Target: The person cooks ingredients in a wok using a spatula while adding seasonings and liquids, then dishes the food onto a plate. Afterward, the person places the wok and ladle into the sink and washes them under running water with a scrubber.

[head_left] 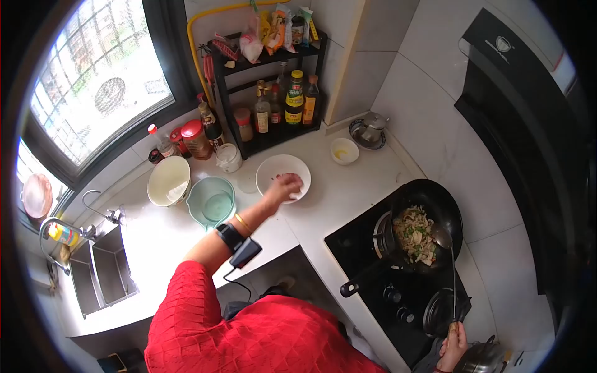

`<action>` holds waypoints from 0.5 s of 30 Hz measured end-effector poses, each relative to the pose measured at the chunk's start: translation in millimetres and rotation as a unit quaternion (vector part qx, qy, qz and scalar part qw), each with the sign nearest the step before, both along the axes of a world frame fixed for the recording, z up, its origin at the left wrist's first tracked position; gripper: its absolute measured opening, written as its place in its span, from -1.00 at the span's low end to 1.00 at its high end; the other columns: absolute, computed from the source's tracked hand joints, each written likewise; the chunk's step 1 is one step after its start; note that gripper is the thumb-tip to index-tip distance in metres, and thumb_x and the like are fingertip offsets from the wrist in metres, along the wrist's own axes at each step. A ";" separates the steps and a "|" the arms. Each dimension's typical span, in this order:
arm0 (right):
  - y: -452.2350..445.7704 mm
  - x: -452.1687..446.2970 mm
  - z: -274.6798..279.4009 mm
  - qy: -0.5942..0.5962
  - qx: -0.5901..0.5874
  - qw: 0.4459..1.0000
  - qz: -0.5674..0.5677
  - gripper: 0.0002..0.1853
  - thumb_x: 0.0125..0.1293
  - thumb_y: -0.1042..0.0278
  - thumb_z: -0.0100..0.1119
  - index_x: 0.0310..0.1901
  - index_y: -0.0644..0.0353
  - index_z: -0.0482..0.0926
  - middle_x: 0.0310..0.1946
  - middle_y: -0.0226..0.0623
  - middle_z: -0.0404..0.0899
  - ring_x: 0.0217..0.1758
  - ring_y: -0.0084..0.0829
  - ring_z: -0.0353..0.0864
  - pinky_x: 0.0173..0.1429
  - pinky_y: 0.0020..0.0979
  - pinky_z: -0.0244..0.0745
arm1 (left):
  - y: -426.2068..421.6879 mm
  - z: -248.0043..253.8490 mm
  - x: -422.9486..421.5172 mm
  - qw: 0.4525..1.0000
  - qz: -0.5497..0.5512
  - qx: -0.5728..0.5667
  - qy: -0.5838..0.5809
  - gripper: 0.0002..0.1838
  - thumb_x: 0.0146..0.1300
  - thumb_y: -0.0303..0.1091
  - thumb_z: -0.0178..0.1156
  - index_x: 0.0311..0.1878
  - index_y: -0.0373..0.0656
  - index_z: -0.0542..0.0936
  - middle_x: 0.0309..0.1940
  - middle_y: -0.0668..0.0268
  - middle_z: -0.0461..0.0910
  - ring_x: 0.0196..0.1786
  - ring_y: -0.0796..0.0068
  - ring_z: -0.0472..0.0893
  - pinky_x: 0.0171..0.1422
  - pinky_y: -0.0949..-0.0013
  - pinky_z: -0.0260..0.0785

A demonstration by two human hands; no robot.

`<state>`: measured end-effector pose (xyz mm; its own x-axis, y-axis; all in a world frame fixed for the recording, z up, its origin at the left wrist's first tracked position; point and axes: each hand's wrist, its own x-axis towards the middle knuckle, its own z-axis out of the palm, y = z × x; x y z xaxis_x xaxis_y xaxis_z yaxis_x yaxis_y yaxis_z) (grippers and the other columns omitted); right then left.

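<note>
My left hand (286,188) reaches over a white bowl (267,166) on the counter, its fingers curled down toward the inside. Small dark red bits show beside the fingers; what they grip, if anything, is hidden. My right hand (453,349) is wrapped round the handle end of a long metal ladle (442,236). The ladle's head rests in a black wok (449,200) at the right. Sliced meat with chopped green and red pieces (415,236) lies in the wok, which sits on the black gas stove (368,298).
A teal basin (194,205) and a cream bowl (163,186) stand left of the white bowl. Behind are a black rack (249,148) of sauce bottles and a small bowl (344,160) with yellow residue. A sink (112,267) is far left; a pan lid (438,313) lies beside the ladle handle.
</note>
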<state>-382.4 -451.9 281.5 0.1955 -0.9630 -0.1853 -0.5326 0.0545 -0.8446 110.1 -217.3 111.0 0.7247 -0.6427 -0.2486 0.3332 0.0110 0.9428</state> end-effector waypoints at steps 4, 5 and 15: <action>-27.6 -0.9 -22.7 -0.065 0.009 0.998 0.010 -0.61 0.20 0.35 0.10 0.08 0.17 0.44 -0.45 -0.52 0.50 -0.63 -0.85 0.26 -0.61 -0.77 0.07 | 18.7 -27.4 103.0 0.843 0.221 0.216 -0.441 -0.67 0.14 -0.24 0.14 -0.12 -0.29 0.50 -0.23 0.11 0.52 -0.19 0.27 0.51 -0.09 0.35 0.36; -34.4 7.5 -30.1 -0.056 -0.007 0.998 -0.035 -0.61 0.22 0.30 0.10 0.09 0.14 0.43 -0.43 -0.59 0.49 -0.62 -0.86 0.20 -0.60 -0.79 0.03 | 26.2 -28.3 130.0 0.793 0.200 0.248 -0.519 -0.67 0.12 -0.22 0.15 -0.14 -0.28 0.50 -0.21 0.02 0.51 -0.17 0.29 0.50 -0.12 0.35 0.34; -32.4 52.2 -42.8 0.060 -0.086 0.994 0.042 -0.61 0.14 0.39 0.13 0.05 0.21 0.45 -0.54 -0.47 0.46 -0.67 -0.69 0.32 -0.60 -0.61 0.25 | 18.9 -27.5 283.7 0.804 0.324 0.282 -0.412 -0.22 -0.05 -0.01 0.30 0.10 -0.43 0.31 0.01 -0.10 0.41 0.12 0.07 0.39 0.19 0.23 0.18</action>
